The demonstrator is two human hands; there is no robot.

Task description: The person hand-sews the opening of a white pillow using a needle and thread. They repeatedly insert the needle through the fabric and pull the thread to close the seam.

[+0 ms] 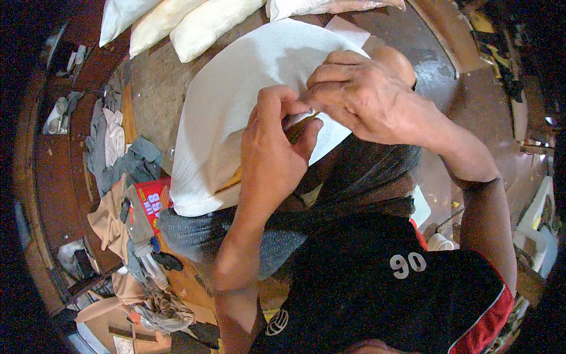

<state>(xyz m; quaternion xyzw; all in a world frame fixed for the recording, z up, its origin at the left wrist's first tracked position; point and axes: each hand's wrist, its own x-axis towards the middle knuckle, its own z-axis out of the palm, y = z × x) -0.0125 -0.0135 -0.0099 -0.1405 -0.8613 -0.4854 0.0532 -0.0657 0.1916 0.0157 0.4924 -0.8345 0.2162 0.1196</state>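
A large piece of white cloth (221, 112), smooth and rounded at its far side, lies across my lap. A yellow-brown edge shows under its near left part. My left hand (268, 150) is closed at the cloth's near edge, its thumb and bent fingers pinching there. Right beside its fingertips my right hand (371, 100) is closed too, fingers curled together over the same edge. A small greyish bit (311, 112) shows between the two hands, too small to name. Whatever my right fingers hold is hidden behind the knuckles.
Several pale stuffed pillows (215, 26) lie beyond the cloth. To the left are heaped grey and tan cloths (138, 162) and a red packet (154, 200). A brown floor (471, 112) spreads on the right, with a white cup (439, 242) near my right arm.
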